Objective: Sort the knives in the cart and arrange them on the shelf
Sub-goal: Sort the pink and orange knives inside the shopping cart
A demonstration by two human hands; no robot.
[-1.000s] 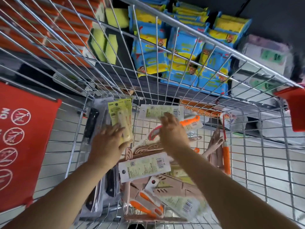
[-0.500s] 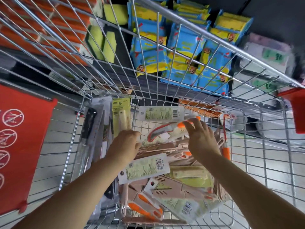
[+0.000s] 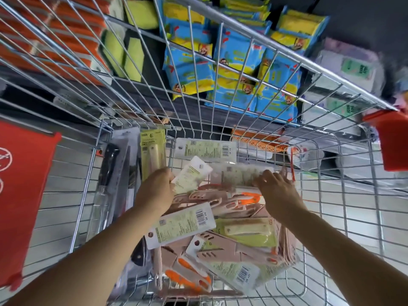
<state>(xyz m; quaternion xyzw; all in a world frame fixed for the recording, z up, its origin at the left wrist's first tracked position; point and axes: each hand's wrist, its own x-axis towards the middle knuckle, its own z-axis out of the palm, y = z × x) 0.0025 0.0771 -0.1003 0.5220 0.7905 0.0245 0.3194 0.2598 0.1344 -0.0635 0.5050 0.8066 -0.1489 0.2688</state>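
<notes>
Cart (image 3: 265,43): knife packs (image 3: 231,208), heaped. Left hand (image 3: 154,191) grips one white pack (image 3: 191,176); right hand (image 3: 280,193) released, fingers spread on the heap.

L grip (image 3: 154,191) fingertips hidden behind white pack (image 3: 191,176); R grip (image 3: 280,195) fingers blurred, as is pale pack (image 3: 238,175) under them. Print on label (image 3: 187,224) too small to read. Red sign (image 3: 24,195) cut off at left edge.

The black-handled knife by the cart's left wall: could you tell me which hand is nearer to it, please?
Left. The left hand lies just right of the black-handled knife, pinching a pale knife pack; the right hand is farther right, across the pile.
</notes>
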